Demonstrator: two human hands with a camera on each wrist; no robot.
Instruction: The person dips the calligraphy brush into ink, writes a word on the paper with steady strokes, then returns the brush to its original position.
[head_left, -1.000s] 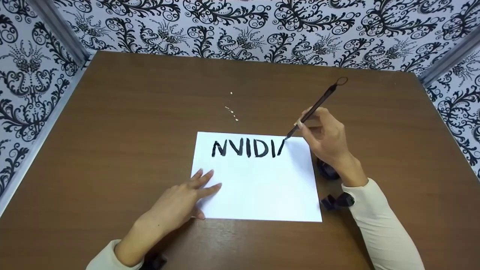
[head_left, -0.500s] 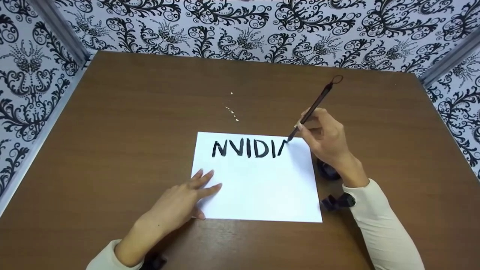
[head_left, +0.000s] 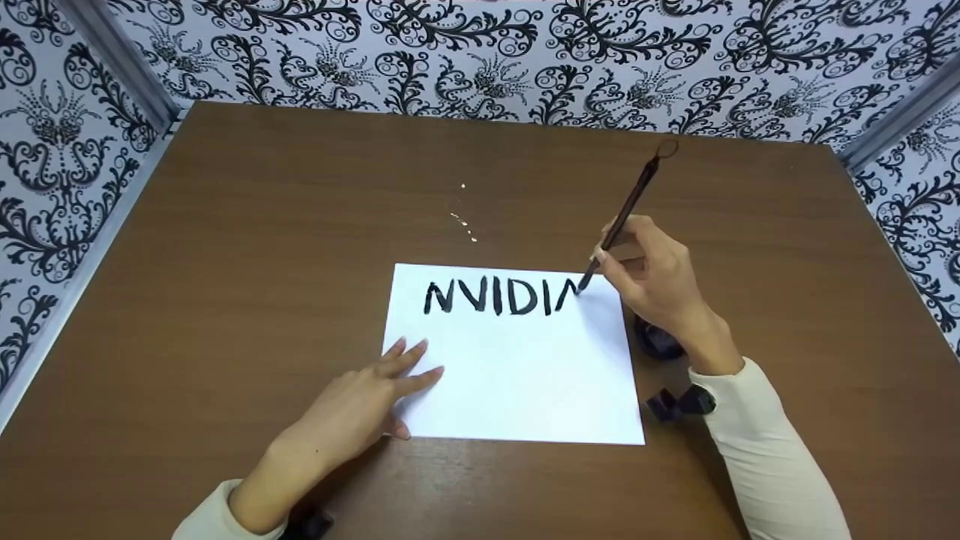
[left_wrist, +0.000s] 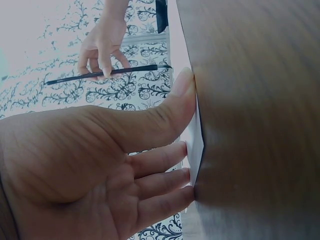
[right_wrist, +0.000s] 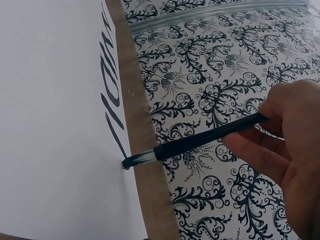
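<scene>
A dark-handled paintbrush (head_left: 630, 202) with a loop at its top end is pinched between the thumb and fingers of my right hand (head_left: 656, 274). Its black-wetted tip (right_wrist: 129, 163) touches the white sheet of paper (head_left: 517, 375) near the upper right corner. Bold black letters (head_left: 495, 296) run along the sheet's top, the last being two slanted strokes without a crossbar. My left hand (head_left: 360, 409) rests with spread fingers on the paper's lower left part. In the left wrist view its thumb (left_wrist: 182, 100) lies at the paper's edge.
A round dark container (head_left: 657, 339) stands right of the paper, partly hidden by my right wrist. The brown table (head_left: 225, 262) bears several small light specks (head_left: 465, 225) behind the sheet. Patterned black-and-white panels (head_left: 480, 60) surround it.
The brush tip has moved down and slightly right, leaving a second slanted black stroke on the last letter. The handle stands a little more upright. My left hand has stayed put.
</scene>
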